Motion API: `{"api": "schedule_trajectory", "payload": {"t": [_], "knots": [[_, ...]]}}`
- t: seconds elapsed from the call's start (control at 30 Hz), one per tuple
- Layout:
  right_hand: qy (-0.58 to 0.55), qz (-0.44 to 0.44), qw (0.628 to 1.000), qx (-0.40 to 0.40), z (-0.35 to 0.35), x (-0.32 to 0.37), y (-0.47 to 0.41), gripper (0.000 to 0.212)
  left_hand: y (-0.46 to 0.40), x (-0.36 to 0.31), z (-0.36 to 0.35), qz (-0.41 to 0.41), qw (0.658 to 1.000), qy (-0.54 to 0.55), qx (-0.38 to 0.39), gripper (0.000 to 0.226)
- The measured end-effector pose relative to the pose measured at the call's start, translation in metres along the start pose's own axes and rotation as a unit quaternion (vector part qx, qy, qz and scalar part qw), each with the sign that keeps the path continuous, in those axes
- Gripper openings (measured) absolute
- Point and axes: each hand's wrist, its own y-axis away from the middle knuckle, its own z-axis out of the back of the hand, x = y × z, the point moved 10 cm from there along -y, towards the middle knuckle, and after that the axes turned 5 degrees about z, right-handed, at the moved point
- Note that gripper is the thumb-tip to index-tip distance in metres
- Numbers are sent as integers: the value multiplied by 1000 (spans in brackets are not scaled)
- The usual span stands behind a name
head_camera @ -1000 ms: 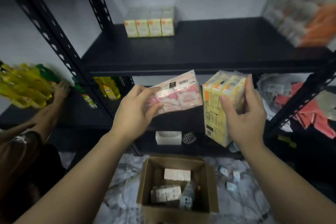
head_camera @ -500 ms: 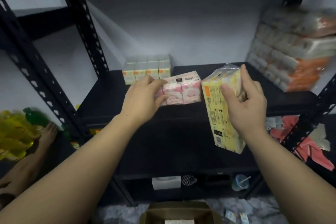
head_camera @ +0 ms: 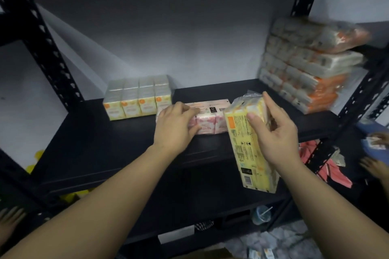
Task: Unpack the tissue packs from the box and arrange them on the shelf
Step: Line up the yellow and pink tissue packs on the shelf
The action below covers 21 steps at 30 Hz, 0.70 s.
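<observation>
The black shelf (head_camera: 105, 153) was the biggest thing in view and serves as the landmark. At its back right corner stood a tall stack of orange-and-white packs (head_camera: 305, 65), and at its back left a block of small yellow packs (head_camera: 137, 99). Near the middle of the shelf lay the pink tissue pack (head_camera: 210, 120), resting on the board just right of the yellow block but apart from it. The left hand (head_camera: 174, 128) had its fingers curled over that pack's left end, gripping it as it was set down. In front of the shelf's edge, the right hand (head_camera: 273, 132) pinched the top of a long yellow tissue pack (head_camera: 250, 149), which hung upright and tilted, not yet on the board. The box was barely in view at the bottom.

The step in hand looked like placing the pink pack. Next, the left hand would likely release it, and the yellow pack would need swinging in over the bare board to the right of the pink one.
</observation>
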Motion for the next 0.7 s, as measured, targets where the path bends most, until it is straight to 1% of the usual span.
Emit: {"api": "schedule_trajectory", "payload": {"t": [0.3, 0.4, 0.5, 0.53, 0.6, 0.7], "knots": [[-5, -11, 1000, 10, 42, -38, -36, 71, -69, -60, -54, -8, 999, 6, 40, 54], [-8, -14, 1000, 16, 50, -45, -42, 80, -84, -73, -66, 3, 999, 14, 51, 55], [-9, -13, 1000, 24, 52, -46, -45, 81, -92, -77, -71, 9, 996, 29, 79, 56], [-13, -15, 999, 29, 51, -46, -45, 79, -92, -77, -70, 15, 994, 56, 97, 55], [-19, -16, 999, 39, 45, -44, -45, 74, -90, -75, -59, 26, 983, 143, 113, 50], [-21, -18, 998, 48, 34, -35, -47, 77, -74, -72, -27, 28, 968, 240, 72, 31]]}}
